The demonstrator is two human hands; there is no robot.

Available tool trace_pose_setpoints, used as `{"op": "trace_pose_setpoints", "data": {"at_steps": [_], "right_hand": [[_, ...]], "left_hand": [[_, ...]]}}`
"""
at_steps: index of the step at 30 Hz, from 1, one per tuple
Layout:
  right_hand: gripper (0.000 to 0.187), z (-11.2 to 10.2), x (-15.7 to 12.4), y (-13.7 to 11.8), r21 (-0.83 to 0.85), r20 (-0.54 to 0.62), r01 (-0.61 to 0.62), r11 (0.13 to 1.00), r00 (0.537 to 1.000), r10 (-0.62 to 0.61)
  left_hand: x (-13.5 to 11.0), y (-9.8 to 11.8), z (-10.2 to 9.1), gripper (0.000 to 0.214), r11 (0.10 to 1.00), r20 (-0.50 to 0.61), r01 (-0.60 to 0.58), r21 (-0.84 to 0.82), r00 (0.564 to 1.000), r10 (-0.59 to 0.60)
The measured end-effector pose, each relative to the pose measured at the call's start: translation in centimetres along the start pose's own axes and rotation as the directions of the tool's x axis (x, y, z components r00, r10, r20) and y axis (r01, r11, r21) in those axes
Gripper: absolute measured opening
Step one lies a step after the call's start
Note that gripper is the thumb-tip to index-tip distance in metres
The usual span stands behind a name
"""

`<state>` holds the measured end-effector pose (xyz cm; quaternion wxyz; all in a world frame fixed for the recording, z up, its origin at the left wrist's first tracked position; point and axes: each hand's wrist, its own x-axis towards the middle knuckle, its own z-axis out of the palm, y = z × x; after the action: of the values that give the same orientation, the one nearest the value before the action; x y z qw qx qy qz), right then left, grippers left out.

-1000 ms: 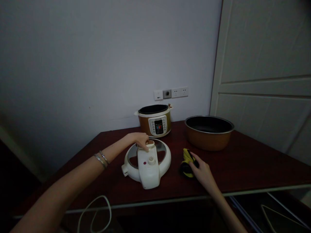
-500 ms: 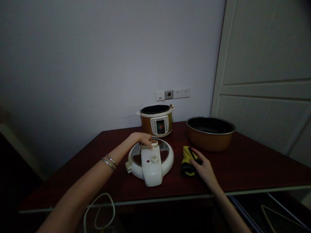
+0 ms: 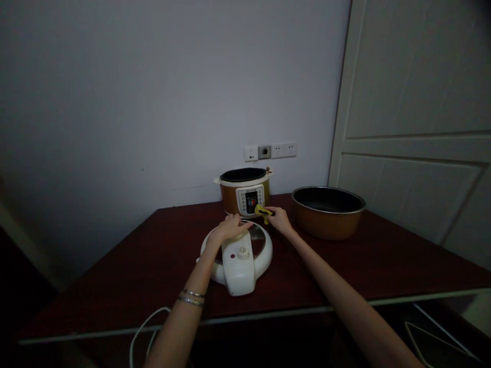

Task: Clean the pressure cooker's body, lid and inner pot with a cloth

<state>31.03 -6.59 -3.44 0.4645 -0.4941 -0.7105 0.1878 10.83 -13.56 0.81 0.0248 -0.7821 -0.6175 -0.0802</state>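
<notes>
A white pressure cooker lid (image 3: 262, 262) with a broad handle bar, a round valve knob and a metal top lies on the table. My left hand (image 3: 231, 227) rests over the far end of its handle, fingers lying flat and thumb stretched to the right. Beyond the lid, my right hand (image 3: 281, 221) pinches a yellow and black cloth (image 3: 262, 210), held at the lower front of the electric pressure cooker (image 3: 229, 197). Part of the cooker's control panel is covered by the cloth. Whether cloth and panel touch, I cannot tell.
A large orange-brown pot (image 3: 327, 224) with a dark inside stands right of my right hand. The dark red table (image 3: 153, 266) meets a wall with sockets (image 3: 284, 150). A white cable (image 3: 140, 332) hangs at the front edge; a pale door (image 3: 414, 112) is on the right.
My right hand has lifted the cloth from beside the lid and carried it forward and left to the cooker. My left hand has loosened from its curled hold and spread over the lid handle.
</notes>
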Motion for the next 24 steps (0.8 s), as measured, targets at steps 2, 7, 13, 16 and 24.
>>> {"op": "trace_pose_setpoints", "data": {"at_steps": [2, 7, 13, 16, 24], "right_hand": [[0.043, 1.4, 0.7, 0.2, 0.004, 0.075, 0.008, 1.000, 0.997, -0.009], [0.031, 3.3, 0.5, 0.4, -0.003, 0.205, 0.052, 0.999, 0.977, -0.050], [0.031, 2.1, -2.3, -0.5, -0.151, 0.129, 0.015, 0.988, 0.992, 0.005], [0.033, 0.9, -4.8, -1.3, -0.222, 0.087, 0.002, 0.975, 0.996, 0.018], [0.029, -1.0, -13.2, -4.9, -0.378, 0.016, 0.082, 0.922, 0.996, -0.082]], "left_hand": [[-0.7, 0.4, 0.6, 0.059, 0.999, -0.102, 0.035, 0.033, 0.994, -0.032], [-1.4, 1.1, 1.1, 0.049, 0.994, -0.199, 0.066, 0.090, 0.979, -0.047], [-1.4, 1.5, 0.9, 0.047, 0.993, -0.214, 0.067, 0.101, 0.976, -0.044], [-1.6, 1.7, 0.7, 0.048, 0.991, -0.204, 0.074, 0.108, 0.978, -0.051], [-1.5, 1.7, 1.1, 0.046, 0.993, -0.231, 0.073, 0.096, 0.972, -0.049]]}}
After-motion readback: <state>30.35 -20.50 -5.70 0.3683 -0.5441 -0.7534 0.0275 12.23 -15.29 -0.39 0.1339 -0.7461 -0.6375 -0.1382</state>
